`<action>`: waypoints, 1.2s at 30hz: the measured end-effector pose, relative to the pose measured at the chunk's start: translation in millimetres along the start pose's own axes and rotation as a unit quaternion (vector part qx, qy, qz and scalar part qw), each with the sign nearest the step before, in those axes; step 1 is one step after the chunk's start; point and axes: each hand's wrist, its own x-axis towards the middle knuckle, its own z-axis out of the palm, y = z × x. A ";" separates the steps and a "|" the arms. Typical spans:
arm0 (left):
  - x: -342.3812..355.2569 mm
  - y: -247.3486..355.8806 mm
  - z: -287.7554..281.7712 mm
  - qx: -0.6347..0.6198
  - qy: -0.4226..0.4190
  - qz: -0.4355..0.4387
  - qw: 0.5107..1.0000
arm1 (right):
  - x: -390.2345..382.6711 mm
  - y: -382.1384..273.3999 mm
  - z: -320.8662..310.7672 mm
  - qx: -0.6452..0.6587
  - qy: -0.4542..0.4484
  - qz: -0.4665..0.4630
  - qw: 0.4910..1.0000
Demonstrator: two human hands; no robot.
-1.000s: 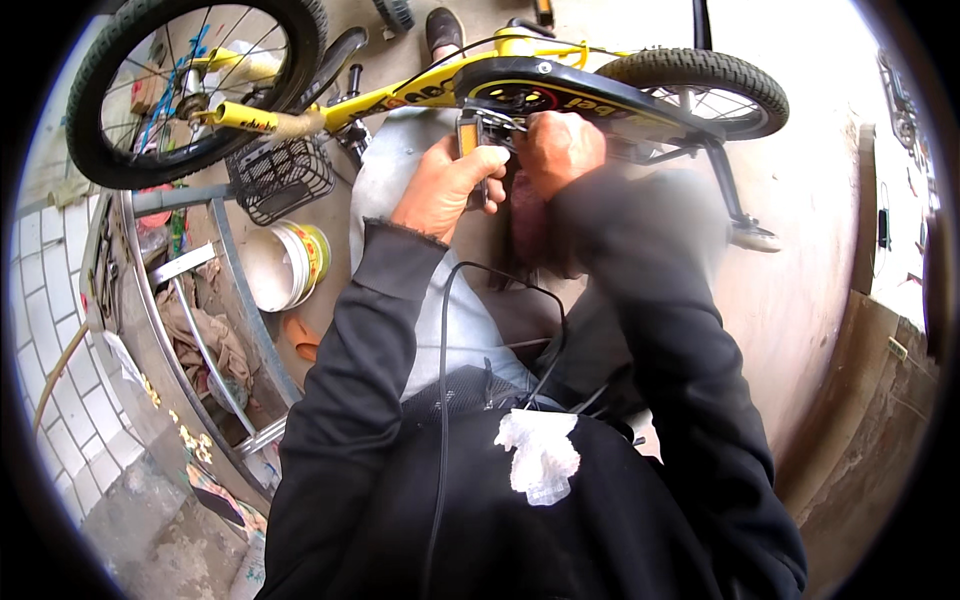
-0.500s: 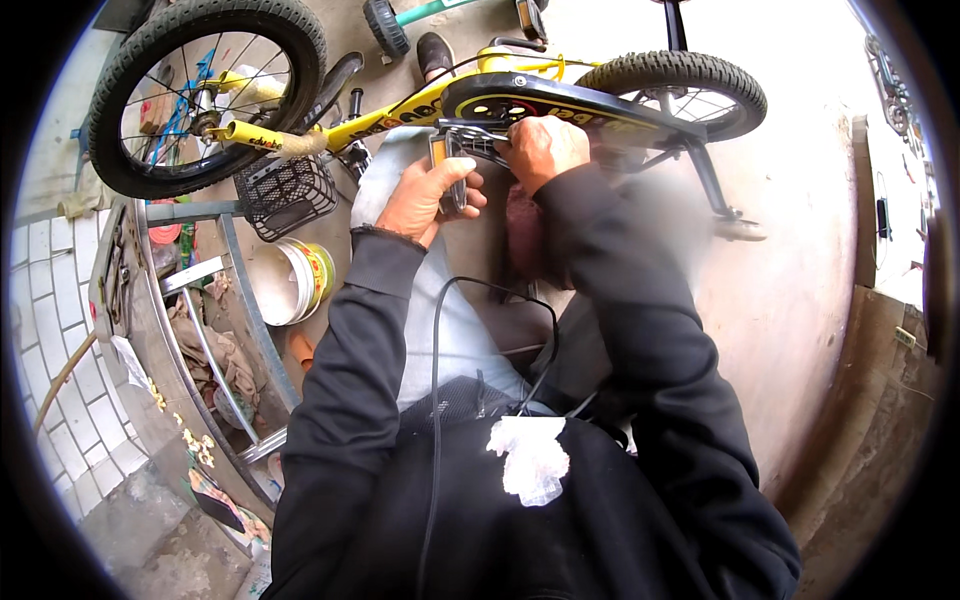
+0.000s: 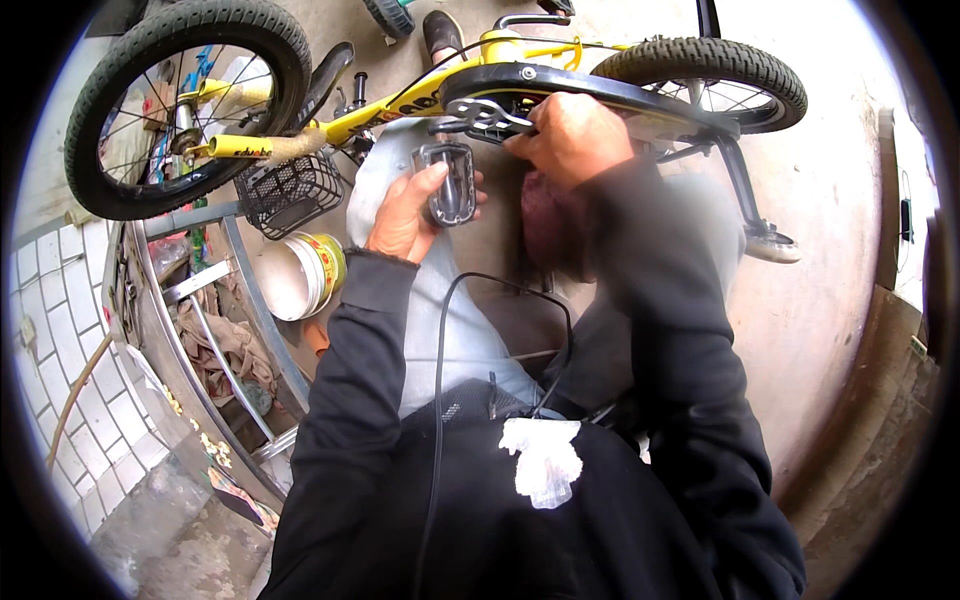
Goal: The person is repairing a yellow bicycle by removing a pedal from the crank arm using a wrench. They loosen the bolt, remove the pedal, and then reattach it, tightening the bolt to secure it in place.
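A yellow children's bicycle (image 3: 402, 104) lies across the space in front of me. My left hand (image 3: 404, 208) grips a black pedal (image 3: 453, 190), thumb on its near face and fingers round the far side. Just right of it, my right hand (image 3: 578, 140) is closed around a silver wrench (image 3: 492, 121) with holes along it. The wrench reaches left to the top of the pedal, below the black chain guard (image 3: 620, 88). My right hand covers its far end and part of the guard.
Left of my legs are a white bucket (image 3: 288, 278), a black bicycle basket (image 3: 292, 192) and a metal frame (image 3: 262, 310) holding cloths. The front wheel (image 3: 78, 125) stands at the upper left, the rear wheel (image 3: 790, 85) at the upper right. A black cable (image 3: 441, 370) loops over my lap.
My right hand has moved slightly right, still gripping the wrench. The pedal in my left hand has turned, and its orange reflector no longer shows. The whole view has shifted a little.
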 end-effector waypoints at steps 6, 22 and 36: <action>1.5 -18.5 -15.5 0.016 0.061 0.014 0.998 | 3.0 -9.2 12.0 0.021 -0.029 -0.093 0.995; -4.8 -18.6 -0.3 0.094 0.147 0.021 0.984 | 9.3 -13.1 19.4 0.026 -0.033 -0.105 0.994; 9.7 -25.3 10.5 0.335 0.240 -0.012 0.911 | 13.0 -18.7 9.3 0.026 -0.048 -0.095 0.994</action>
